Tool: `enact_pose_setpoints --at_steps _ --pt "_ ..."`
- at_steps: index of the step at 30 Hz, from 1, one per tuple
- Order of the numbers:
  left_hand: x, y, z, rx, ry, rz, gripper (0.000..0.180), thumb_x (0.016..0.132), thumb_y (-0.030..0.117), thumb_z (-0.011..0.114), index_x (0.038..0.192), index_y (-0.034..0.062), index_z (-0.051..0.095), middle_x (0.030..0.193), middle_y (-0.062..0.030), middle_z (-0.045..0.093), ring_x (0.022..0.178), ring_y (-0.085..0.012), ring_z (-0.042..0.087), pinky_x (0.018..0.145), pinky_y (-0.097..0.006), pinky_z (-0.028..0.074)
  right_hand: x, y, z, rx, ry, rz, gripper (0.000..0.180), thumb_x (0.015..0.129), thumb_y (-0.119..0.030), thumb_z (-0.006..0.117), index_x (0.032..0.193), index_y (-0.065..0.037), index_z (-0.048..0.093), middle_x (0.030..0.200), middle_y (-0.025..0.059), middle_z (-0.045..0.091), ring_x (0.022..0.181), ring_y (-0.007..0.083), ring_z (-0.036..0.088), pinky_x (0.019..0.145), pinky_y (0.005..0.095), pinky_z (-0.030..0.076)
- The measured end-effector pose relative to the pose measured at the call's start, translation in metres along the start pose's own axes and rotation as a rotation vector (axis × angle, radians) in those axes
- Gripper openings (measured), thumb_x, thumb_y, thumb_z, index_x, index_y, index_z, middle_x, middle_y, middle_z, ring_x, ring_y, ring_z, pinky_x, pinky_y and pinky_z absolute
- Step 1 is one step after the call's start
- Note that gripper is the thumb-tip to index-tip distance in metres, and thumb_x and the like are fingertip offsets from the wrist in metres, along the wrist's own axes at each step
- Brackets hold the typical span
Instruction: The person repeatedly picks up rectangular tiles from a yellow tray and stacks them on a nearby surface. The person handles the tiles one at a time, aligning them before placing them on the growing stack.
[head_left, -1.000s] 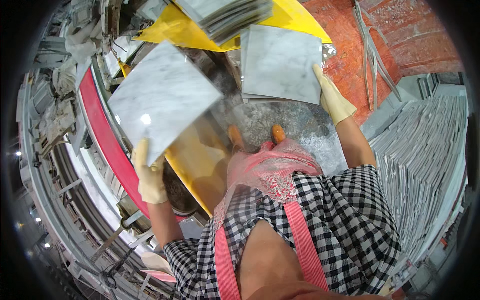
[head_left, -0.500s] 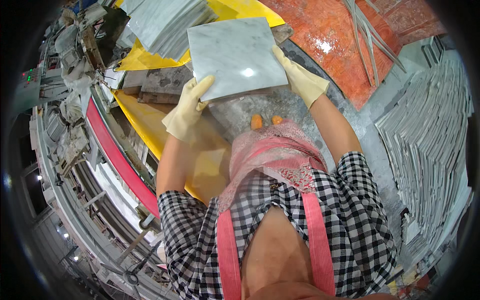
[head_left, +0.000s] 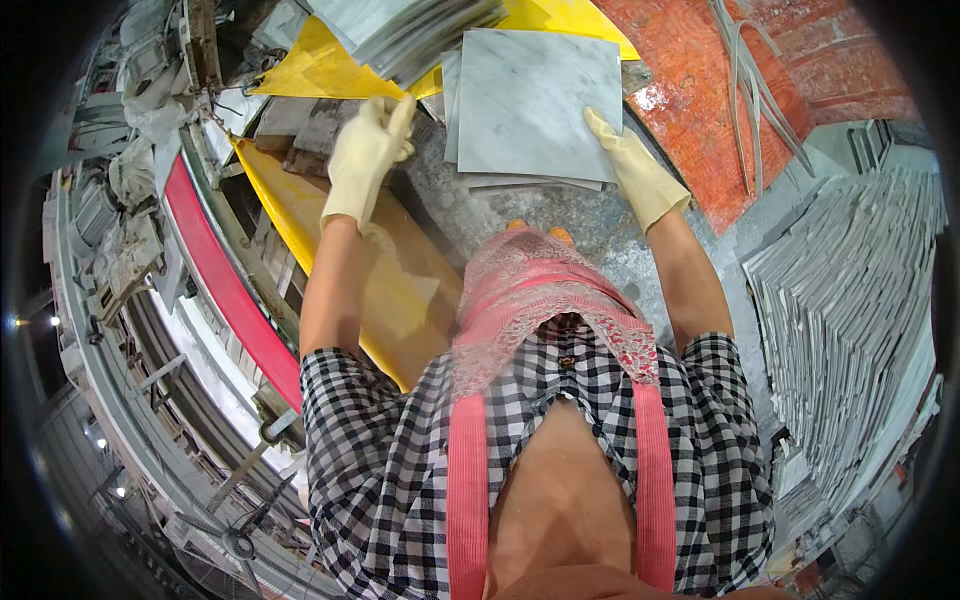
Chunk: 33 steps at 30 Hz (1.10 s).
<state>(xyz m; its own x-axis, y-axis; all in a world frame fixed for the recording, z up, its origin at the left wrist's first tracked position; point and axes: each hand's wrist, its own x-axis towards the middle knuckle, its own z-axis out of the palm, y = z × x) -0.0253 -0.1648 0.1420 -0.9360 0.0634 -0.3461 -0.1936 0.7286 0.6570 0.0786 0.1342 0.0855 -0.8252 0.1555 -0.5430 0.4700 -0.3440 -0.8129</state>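
A square, pale grey marbled stone tile lies in front of me, with the edges of other tiles showing out of line under its left and lower sides. My right hand, in a cream rubber glove, grips its right edge, thumb on top and fingers hidden beneath. Off the tile to the left, my gloved left hand is raised with nothing in it, its fingers loosely bent and apart. Just beyond that hand, a stack of similar tiles leans over yellow sheeting. What supports the near tiles is hidden.
Long rows of thin grey tiles stand on the right. Wet orange-red boards with loose grey straps lie at the far right. On the left runs a machine with a red strip, beside a yellow panel.
My left hand has let go of the tile's left edge and drawn away from it. The tile has shifted right with my right hand, and tiles beneath now show.
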Motion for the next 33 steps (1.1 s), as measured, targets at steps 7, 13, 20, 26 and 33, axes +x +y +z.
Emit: enact_pose_setpoints --at_steps 7,13,20,26,33 --pt "-0.022 -0.061 0.1 -0.697 -0.259 -0.205 0.056 0.106 0.046 0.043 0.136 -0.0005 0.051 0.128 -0.0169 0.061 0.098 -0.0265 0.069 0.074 -0.038 0.061 0.018 0.01 -0.013 -0.013 -0.102 0.149 0.075 0.091 -0.046 0.069 0.149 -0.003 0.047 0.142 0.0116 0.057 0.128 0.0228 0.056 0.109 0.0338 0.04" --pt "-0.039 -0.065 0.097 -0.771 -0.299 -0.238 0.067 0.105 0.052 0.043 0.134 -0.0075 0.048 0.123 -0.0213 0.062 0.098 -0.0303 0.071 0.079 -0.041 0.063 0.01 0.012 -0.004 -0.008 -0.103 0.084 0.065 0.088 -0.04 0.071 0.138 0.001 0.057 0.124 0.0136 0.068 0.113 0.0228 0.065 0.099 0.0367 0.049" --pt "-0.134 0.045 0.13 -0.857 -0.016 -0.437 0.046 0.1 0.033 0.064 0.123 -0.0055 0.055 0.112 -0.0161 0.066 0.099 -0.0244 0.068 0.077 -0.038 0.056 -0.01 -0.039 -0.074 -0.087 -0.346 0.09 0.054 0.094 -0.032 0.068 0.131 0.006 0.061 0.12 0.0108 0.069 0.11 0.018 0.065 0.096 0.0325 0.051" --pt "-0.158 0.131 0.166 -0.677 -0.006 -0.463 0.039 0.1 0.032 0.064 0.123 -0.0003 0.059 0.118 -0.0135 0.065 0.099 -0.0218 0.066 0.076 -0.034 0.056 -0.044 -0.065 -0.162 0.179 -0.3 0.172 0.057 0.092 -0.032 0.071 0.132 0.007 0.057 0.124 0.0143 0.067 0.11 0.0199 0.065 0.095 0.0308 0.051" --pt "-0.084 0.208 0.313 -0.707 -0.375 -0.138 0.059 0.099 0.042 0.064 0.138 -0.0008 0.053 0.129 -0.0105 0.063 0.119 -0.0168 0.056 0.102 -0.035 0.045 -0.074 -0.132 -0.299 -0.056 0.174 -0.182 0.06 0.091 -0.022 0.071 0.136 0.011 0.051 0.129 0.0166 0.062 0.114 0.0219 0.061 0.101 0.0338 0.047"
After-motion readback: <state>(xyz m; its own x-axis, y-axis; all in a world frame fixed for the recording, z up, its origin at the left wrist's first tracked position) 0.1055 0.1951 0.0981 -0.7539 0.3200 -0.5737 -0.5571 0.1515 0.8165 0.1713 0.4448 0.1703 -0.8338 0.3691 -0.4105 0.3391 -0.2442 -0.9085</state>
